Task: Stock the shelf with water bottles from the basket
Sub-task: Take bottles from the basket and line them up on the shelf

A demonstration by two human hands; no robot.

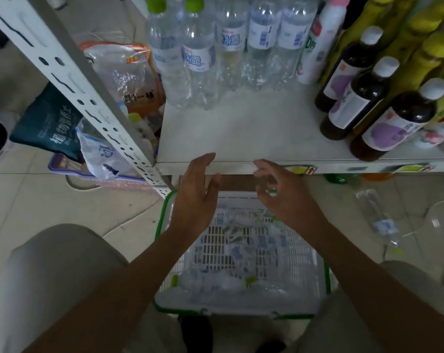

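Both hands hover over the basket [162, 220], just below the front edge of the shelf [241, 131]. The left hand [194, 200] is open wide, its fingers [203, 161] straight and reaching up toward the shelf lip. The right hand [284, 200] has its fingers [263, 165] loosely curled and spread, holding nothing that I can make out.

The white, green-rimmed basket sits on the floor between the person's knees, with clear water bottles [238, 250] lying in it, blurred. More clear bottles with green caps [198, 54] stand in rows at the back left of the shelf, beside a white pink-capped bottle [322, 39]. Dark white-capped bottles [363, 98] and yellow bottles [424, 42] stand on the right. One clear bottle [384, 222] lies on the floor, right of the basket.
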